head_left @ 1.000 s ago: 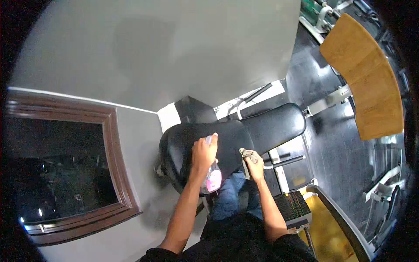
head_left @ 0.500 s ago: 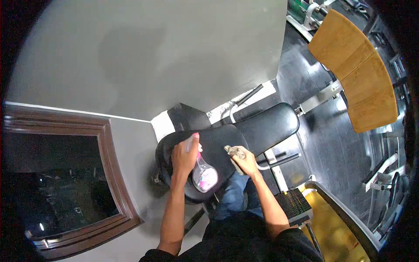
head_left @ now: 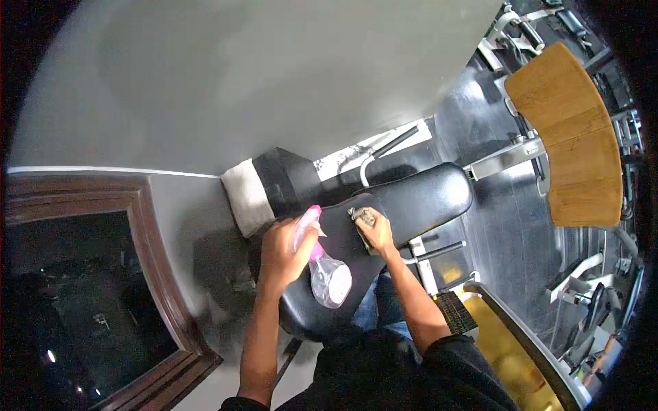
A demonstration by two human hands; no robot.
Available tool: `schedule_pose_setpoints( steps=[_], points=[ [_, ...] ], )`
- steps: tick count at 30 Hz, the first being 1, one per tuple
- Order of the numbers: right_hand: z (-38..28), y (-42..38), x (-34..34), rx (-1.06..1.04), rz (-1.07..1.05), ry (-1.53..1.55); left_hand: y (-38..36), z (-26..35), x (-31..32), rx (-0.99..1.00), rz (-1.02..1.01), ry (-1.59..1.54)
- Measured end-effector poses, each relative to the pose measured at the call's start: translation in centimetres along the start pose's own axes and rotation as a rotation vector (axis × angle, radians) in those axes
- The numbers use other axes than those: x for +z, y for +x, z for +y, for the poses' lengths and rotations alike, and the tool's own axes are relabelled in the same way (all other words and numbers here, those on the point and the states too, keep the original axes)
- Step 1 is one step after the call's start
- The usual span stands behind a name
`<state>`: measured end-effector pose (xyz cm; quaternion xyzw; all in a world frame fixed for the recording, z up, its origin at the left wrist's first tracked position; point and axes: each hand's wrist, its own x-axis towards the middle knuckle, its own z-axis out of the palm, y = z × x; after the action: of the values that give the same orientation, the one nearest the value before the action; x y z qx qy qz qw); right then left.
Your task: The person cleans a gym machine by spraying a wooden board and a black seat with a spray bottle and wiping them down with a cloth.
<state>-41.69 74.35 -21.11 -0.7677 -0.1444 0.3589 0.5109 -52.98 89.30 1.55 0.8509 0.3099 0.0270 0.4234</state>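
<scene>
My left hand point(head_left: 281, 255) is wrapped round the neck of a clear spray bottle point(head_left: 332, 282) with a pink trigger head and a pale label. The bottle hangs tilted over the black padded bench point(head_left: 425, 198). In my right hand point(head_left: 377, 233) is a crumpled greyish cloth point(head_left: 362, 218), bunched in the fingers against the bench pad, near where its two sections meet. Part of the cloth is hidden under the palm.
A grey wall point(head_left: 274, 75) rises behind the bench. To the left is a brown-framed dark window point(head_left: 154, 260). A curved wooden panel point(head_left: 576, 137) stands at the right, with gym machines beyond. Padded handles point(head_left: 442, 251) stick out beside the bench.
My right hand and the cloth have moved up and slightly left onto the pad. The spray bottle has shifted a little right and turned. The head view has also shifted.
</scene>
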Motion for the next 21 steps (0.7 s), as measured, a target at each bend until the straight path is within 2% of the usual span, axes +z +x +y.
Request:
schedule_pose_setpoints(
  steps=[1,2,3,4,7,10,11,12,13,15,16,18,19,21],
  points=[
    [-0.1,0.4,0.2,0.005,0.001,-0.011,0.0,-0.2,0.0,-0.037,0.006,-0.095],
    [-0.1,0.7,0.8,-0.097,-0.001,0.004,0.1,-1.0,0.0,-0.053,-0.006,-0.168],
    [-2.3,0.4,1.2,-0.194,-0.003,0.019,0.1,-1.1,0.0,-0.057,-0.015,-0.178],
    [-4.5,-0.3,1.9,-0.155,-0.032,0.039,0.1,-0.8,0.0,-0.080,-0.013,-0.181],
    [-9.0,-2.1,2.0,-0.336,-0.093,0.053,0.6,0.5,-0.2,-0.113,-0.014,-0.147],
    [-6.0,-0.6,1.6,-0.235,-0.068,0.016,0.9,0.7,-0.3,-0.036,0.000,-0.087],
    [-4.4,0.6,1.1,-0.152,-0.051,-0.023,1.2,0.9,-0.6,-0.074,-0.066,-0.138],
    [-2.7,2.0,0.8,-0.153,-0.016,-0.080,1.2,1.1,-0.5,-0.088,-0.079,-0.150],
    [-0.5,4.0,0.4,-0.117,-0.065,-0.136,1.2,1.1,-0.5,-0.101,-0.092,-0.162],
    [-1.8,6.7,-0.2,0.035,-0.224,-0.251,1.3,1.3,-0.8,-0.103,-0.108,-0.151],
    [-2.7,8.1,-0.3,0.039,-0.224,-0.254,1.4,1.2,-0.8,-0.106,-0.119,-0.138],
    [-4.9,10.4,0.3,-0.094,-0.597,-0.408,1.3,0.5,-0.4,-0.067,-0.118,-0.168],
    [-6.9,10.9,0.9,-0.172,-0.706,-0.430,1.3,0.5,-0.4,-0.059,-0.130,-0.187],
    [-10.5,11.8,2.4,-0.129,-0.972,-0.525,1.3,0.5,-0.5,-0.055,-0.132,-0.187]
  ],
)
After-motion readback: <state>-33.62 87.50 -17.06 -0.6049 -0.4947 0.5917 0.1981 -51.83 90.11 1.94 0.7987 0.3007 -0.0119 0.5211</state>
